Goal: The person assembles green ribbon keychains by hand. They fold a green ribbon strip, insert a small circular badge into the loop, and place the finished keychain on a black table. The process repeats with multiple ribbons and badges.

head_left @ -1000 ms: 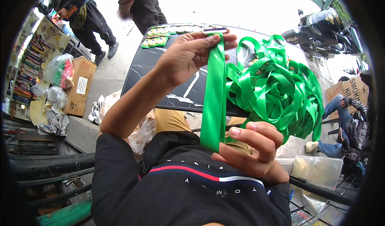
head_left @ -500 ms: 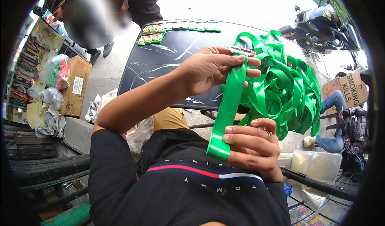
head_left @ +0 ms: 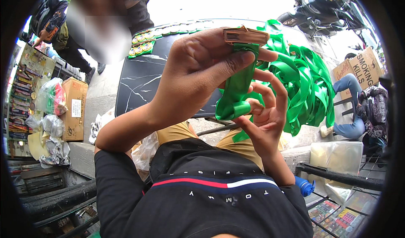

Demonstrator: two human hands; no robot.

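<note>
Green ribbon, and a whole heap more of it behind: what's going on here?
A person's left hand holds a green ribbon just below a copper-coloured metal piece, while the right hand grips its folded lower part. Beyond, a heap of green ribbons lies at the right of a black table, and round medals sit along its far left side.

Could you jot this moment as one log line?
left hand: pinching glossy green fabric ribbon beside bar-like copper-coloured metal piece | right hand: holding ribbon's folded end | beyond: tangled green ribbon pile, black marble-patterned table
</note>
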